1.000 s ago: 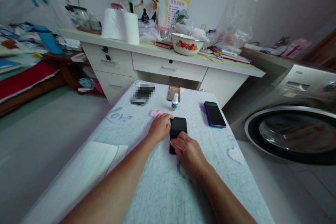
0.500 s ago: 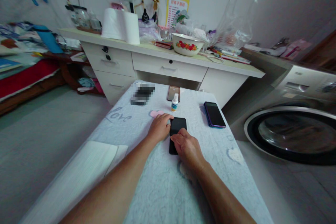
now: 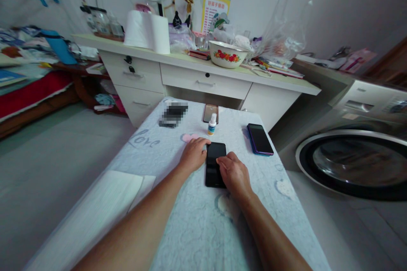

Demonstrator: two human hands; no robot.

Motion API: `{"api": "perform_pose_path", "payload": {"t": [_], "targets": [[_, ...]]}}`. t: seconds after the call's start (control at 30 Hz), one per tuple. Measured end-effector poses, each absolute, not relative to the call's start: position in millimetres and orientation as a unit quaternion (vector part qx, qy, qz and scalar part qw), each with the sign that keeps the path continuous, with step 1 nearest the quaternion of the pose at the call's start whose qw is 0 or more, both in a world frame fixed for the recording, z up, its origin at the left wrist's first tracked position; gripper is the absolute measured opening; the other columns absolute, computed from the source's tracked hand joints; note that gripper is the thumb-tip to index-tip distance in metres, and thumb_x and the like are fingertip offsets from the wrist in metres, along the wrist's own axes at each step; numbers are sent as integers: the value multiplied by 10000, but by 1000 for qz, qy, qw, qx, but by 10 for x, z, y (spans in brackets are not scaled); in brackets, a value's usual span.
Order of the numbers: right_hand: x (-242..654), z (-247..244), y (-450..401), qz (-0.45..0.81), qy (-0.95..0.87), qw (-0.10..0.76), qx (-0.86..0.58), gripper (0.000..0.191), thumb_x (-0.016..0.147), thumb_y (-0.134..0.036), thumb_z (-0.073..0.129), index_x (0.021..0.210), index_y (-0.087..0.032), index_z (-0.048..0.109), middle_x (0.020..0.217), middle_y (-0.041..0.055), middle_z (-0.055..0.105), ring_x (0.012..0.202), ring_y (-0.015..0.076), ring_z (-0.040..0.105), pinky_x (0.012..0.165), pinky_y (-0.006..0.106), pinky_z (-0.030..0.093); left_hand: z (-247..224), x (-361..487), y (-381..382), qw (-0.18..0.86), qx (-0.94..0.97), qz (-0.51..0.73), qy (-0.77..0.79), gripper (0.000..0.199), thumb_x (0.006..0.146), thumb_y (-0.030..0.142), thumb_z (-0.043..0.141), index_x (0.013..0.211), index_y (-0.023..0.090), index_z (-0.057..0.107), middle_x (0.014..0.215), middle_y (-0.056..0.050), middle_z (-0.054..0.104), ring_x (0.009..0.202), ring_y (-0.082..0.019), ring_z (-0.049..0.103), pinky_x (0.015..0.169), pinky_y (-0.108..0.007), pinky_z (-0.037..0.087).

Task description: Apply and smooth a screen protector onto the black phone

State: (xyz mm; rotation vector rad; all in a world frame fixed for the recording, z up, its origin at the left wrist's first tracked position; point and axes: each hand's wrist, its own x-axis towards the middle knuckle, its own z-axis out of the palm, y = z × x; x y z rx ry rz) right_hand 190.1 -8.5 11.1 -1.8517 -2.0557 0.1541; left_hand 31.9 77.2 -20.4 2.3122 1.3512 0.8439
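Note:
A black phone lies flat on the cloth-covered table. My left hand rests at its upper left, fingertips touching the top corner. My right hand is over the phone's right side, fingers pinched together; whatever they hold is hidden or too small to name. Just beyond the phone stands a small white spray bottle with a blue and yellow label. A brown-gold phone lies behind the bottle. To the right rests a dark phone with a purple edge, on top of a bluish one.
A blurred dark item lies at the table's far left. White folded material covers the left edge. Behind the table is a desk with a flowered bowl; a washing machine stands at right.
My right hand has moved a little to the right across the phone, uncovering more of its screen. My left hand has stayed at the upper left corner.

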Motion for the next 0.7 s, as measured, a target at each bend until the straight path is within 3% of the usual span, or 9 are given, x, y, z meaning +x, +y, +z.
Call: {"api": "perform_pose_path", "payload": {"t": [0.7], "targets": [[2021,74,-63,48,-705,196,-680,239,918,-217,472,925,-232,710,848,25,579,737,125,555,626,213,349,-227,319,783,177,810,296,473,384,728,41,499,1061,194,610,1120,-48,652,1063,-209,552,961,-366,421]]}}
